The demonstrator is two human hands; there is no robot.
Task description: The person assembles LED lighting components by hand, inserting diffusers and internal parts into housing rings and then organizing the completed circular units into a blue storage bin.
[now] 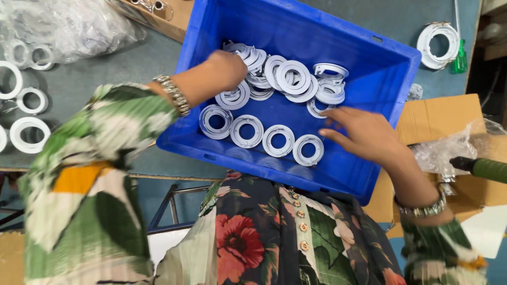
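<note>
Left hand (227, 68) reaches curled into the ring pile (285, 79) at upper centre of the blue bin (391, 74), grip hidden, while the right hand (364, 134), fingers spread and empty, hovers just right of 4 rings (261, 134) in a left-right row.
</note>
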